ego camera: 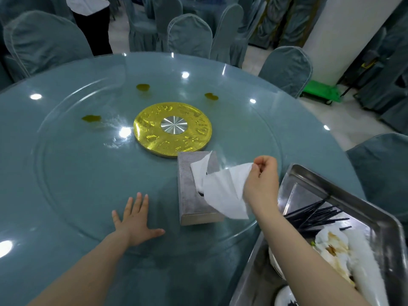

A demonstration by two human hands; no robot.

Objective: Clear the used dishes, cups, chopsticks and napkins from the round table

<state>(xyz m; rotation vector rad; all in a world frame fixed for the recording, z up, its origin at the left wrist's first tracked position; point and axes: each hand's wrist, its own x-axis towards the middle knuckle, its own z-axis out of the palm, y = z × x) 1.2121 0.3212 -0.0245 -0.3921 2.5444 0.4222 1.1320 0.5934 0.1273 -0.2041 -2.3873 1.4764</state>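
Observation:
My right hand (261,180) pinches a white tissue (223,191) that hangs over a grey tissue box (189,195) on the glass turntable (88,173). My left hand (134,219) lies flat, fingers spread, on the glass to the left of the box. At the right a steel tray (344,195) holds several black chopsticks (313,217), stained white napkins (335,248) and white dishes (276,261) partly hidden by my right forearm. Three yellowish spills (143,87) mark the far part of the glass.
A gold disc (152,131) with a silver hub sits at the turntable's centre. Covered chairs (189,36) ring the round table (13,151). A person in dark trousers (92,27) stands at the far left. A green cart (320,91) stands on the floor at right.

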